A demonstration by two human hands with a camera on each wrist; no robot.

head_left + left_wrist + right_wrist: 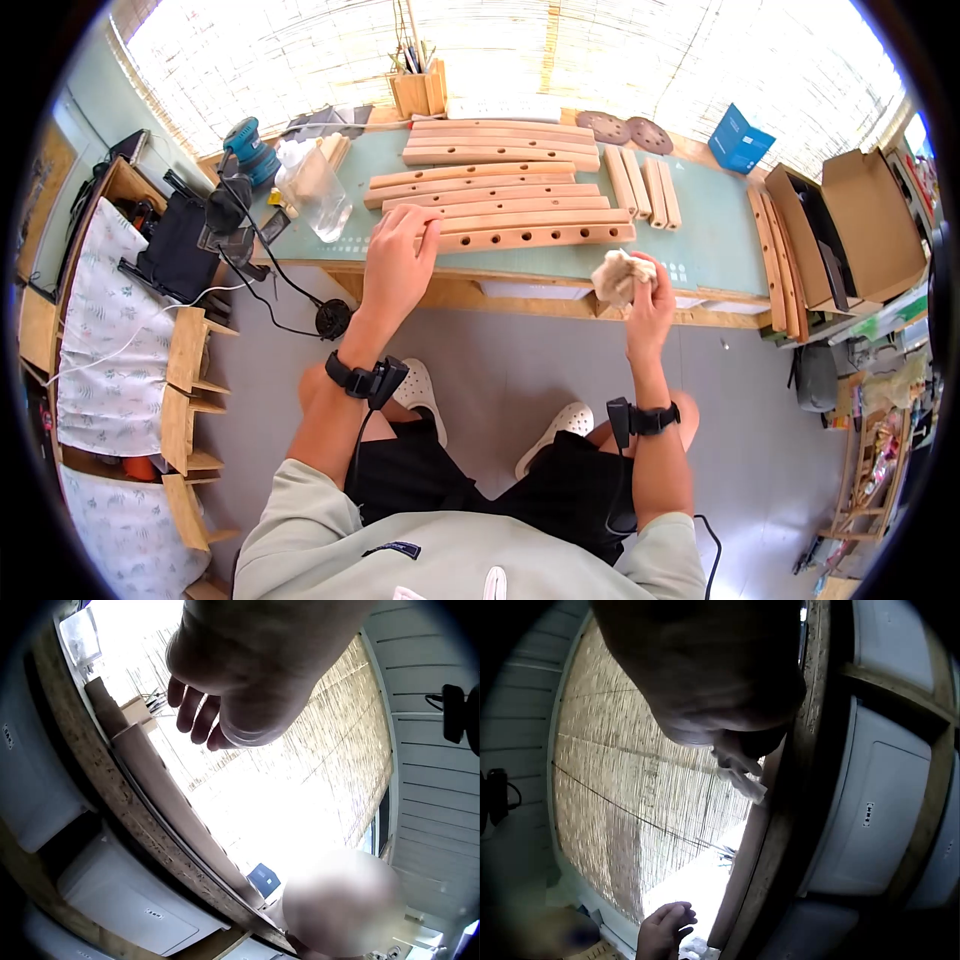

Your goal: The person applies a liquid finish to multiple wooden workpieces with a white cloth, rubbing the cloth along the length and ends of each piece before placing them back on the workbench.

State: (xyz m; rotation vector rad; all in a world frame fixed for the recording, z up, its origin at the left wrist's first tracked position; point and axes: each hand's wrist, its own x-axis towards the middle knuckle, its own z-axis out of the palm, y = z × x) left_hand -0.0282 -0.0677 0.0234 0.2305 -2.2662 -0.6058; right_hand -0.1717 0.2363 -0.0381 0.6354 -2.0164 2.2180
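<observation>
My right hand (650, 312) pinches a crumpled cream cloth (618, 278) just off the table's front edge, near the right end of the closest wooden rail (540, 237). That rail has a row of dark round holes along its front face. In the right wrist view a pale corner of the cloth (744, 784) hangs below the fingers. My left hand (393, 262) hovers by the rail's left end, its fingers loosely bent and holding nothing. Behind lie several more drilled wooden rails (490, 183), side by side, and a further group (500, 142) at the back.
Short wooden bars (642, 188) lie right of the rails. On the left are a clear plastic bag (318, 195) and a teal sander (250, 152) with its cable. Sanding discs (650, 135), a blue folded card (740, 138) and a cardboard box (870, 220) stand toward the right.
</observation>
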